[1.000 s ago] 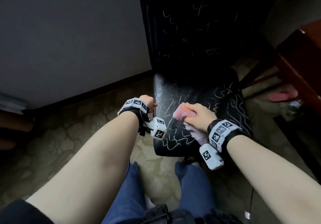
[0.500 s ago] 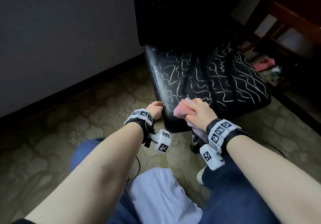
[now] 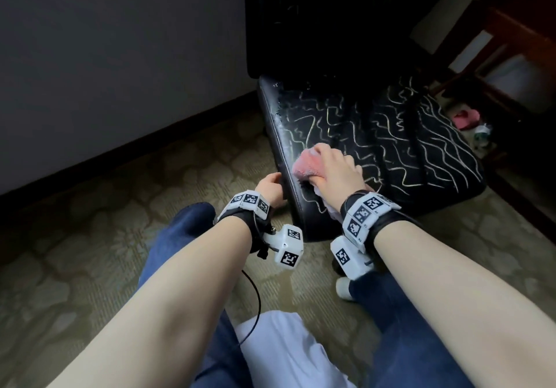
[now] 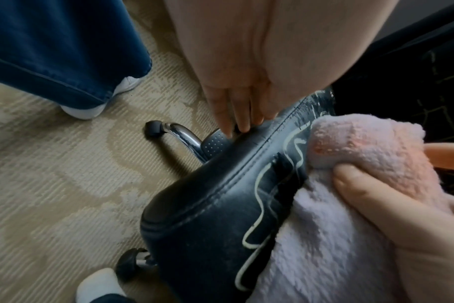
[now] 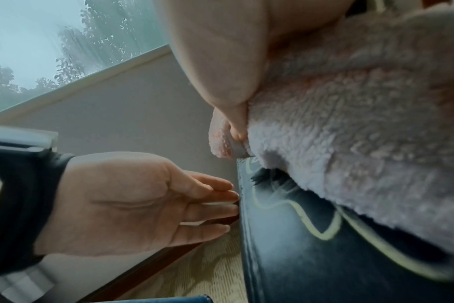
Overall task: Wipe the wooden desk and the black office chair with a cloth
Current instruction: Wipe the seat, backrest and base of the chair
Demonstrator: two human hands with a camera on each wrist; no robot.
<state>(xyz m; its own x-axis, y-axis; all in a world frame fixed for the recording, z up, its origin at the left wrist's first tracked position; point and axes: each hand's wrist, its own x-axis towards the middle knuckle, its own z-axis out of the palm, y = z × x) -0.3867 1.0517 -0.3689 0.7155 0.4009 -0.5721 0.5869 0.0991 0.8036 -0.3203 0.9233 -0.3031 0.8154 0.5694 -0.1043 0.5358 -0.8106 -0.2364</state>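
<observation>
The black office chair (image 3: 391,146) stands ahead, its seat marked with pale squiggly lines. My right hand (image 3: 337,168) grips a bunched pink cloth (image 3: 307,163) and presses it on the seat's near left part. The cloth (image 4: 350,184) fills the right of the left wrist view, and the cloth (image 5: 350,123) hangs over the seat edge (image 5: 285,246) in the right wrist view. My left hand (image 3: 270,187) rests with straight fingers (image 4: 236,114) against the seat's left side edge, holding nothing. The left hand (image 5: 143,205) shows beside the seat in the right wrist view.
Patterned beige carpet (image 3: 90,237) surrounds the chair. A grey wall (image 3: 120,41) with a dark skirting runs on the left. Dark wooden furniture (image 3: 517,41) and a pink slipper (image 3: 466,116) are at the right. Chrome chair legs with castors (image 4: 156,129) sit under the seat. My legs stand near.
The view has drawn back and lowered, so the seat looks farther. My right hand has slid the cloth toward the seat's near left edge; the left hand stays at the side edge.
</observation>
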